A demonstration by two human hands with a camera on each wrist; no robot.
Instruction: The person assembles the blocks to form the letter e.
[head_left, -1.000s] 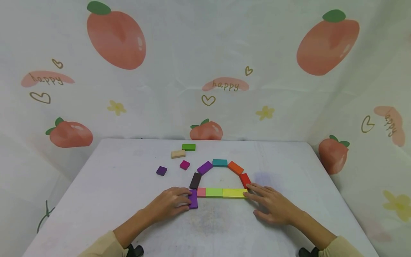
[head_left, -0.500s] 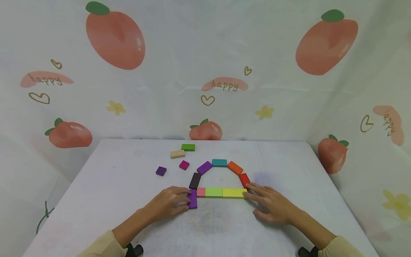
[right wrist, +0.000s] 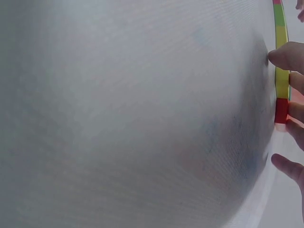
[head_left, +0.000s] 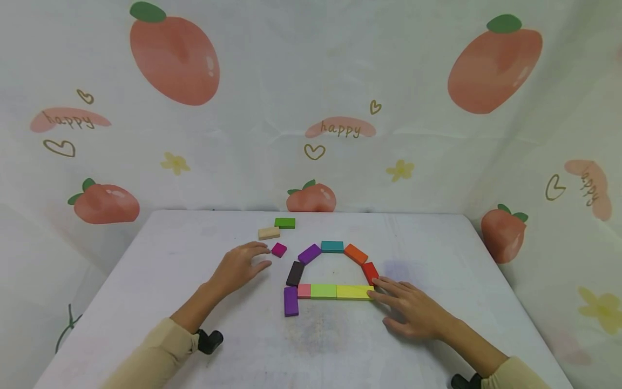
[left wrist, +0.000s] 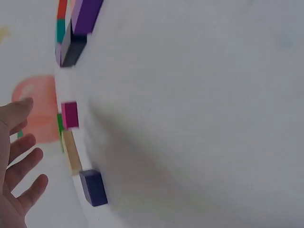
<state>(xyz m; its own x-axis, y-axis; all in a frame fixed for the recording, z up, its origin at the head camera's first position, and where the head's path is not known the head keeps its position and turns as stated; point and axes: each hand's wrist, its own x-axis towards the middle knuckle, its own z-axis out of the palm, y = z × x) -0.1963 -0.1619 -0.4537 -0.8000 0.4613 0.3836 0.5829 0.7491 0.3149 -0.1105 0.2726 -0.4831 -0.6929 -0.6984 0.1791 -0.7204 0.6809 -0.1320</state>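
Note:
My left hand (head_left: 240, 266) hovers over the table, fingers apart and holding nothing, just left of a small magenta block (head_left: 278, 249). A dark purple block (left wrist: 93, 187) lies on the table in the left wrist view; in the head view the hand hides it. My right hand (head_left: 413, 308) rests with spread fingers at the right end of a yellow block (head_left: 355, 293) and by a red block (head_left: 370, 273). From the yellow block a row runs left through a light green block (head_left: 323, 292) and a pink block (head_left: 304, 292) to an upright-lying purple block (head_left: 291, 301).
Above the row, an arch curves through a black block (head_left: 295, 274), a second purple block (head_left: 310, 254), a teal block (head_left: 332, 247) and an orange block (head_left: 356, 253) to the red one. A wooden block (head_left: 269, 233) and a green block (head_left: 284, 223) lie farther back.
My left hand has let go of the purple block at the row's left end and moved up and left toward the loose blocks. The right hand has stayed in place.

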